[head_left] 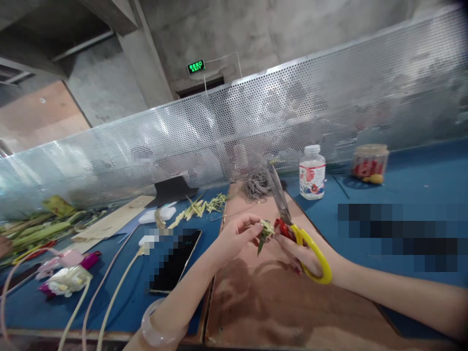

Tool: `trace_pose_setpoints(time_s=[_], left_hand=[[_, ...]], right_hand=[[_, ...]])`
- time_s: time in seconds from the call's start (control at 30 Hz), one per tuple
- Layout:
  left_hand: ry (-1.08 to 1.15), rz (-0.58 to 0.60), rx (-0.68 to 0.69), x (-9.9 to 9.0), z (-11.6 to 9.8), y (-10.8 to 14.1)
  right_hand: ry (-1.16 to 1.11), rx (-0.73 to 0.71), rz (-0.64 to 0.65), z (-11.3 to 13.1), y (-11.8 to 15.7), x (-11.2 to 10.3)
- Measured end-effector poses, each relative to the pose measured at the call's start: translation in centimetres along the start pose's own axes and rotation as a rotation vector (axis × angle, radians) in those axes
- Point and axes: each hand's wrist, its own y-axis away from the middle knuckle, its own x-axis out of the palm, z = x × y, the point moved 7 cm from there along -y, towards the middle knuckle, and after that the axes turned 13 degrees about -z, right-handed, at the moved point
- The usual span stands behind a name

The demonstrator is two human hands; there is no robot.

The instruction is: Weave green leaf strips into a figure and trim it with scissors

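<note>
Above the brown board, my left hand pinches a small pale-green plant piece with a darker leaf hanging below it. My right hand is closed around scissors with yellow and red handles, their blades pointing up and away. Fingertips of my right hand are close to the plant piece's right side; whether they touch it is hard to tell. A tangle of grey string lies behind my hands on the board.
A phone, white chargers with cables and plant strips are at left. A labelled bottle and a jar stand at the back right. A perforated metal screen runs behind. Part of another person's hand shows at far left.
</note>
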Motion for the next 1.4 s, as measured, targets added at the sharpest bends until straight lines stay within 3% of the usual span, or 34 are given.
trace_pose_setpoints(time_s=[0.33,0.83,1.23,1.4], left_hand=[[0.072,0.016,-0.026,0.0,0.3,-0.2],[0.140,0.025,-0.065,-0.3,1.2,-0.3],[0.149,-0.034,-0.093,-0.3,0.9,-0.2],[0.234,0.013,-0.138,0.2,1.2,-0.1]], right_hand=[[0.122,-0.123,-0.006,3.1,0.5,-0.1],[0.048,0.037,0.035,1.0,0.7,0.0],[0.040,0.030,0.035,-0.2,0.5,0.0],[0.022,0.037,0.019,-0.3,0.3,-0.2]])
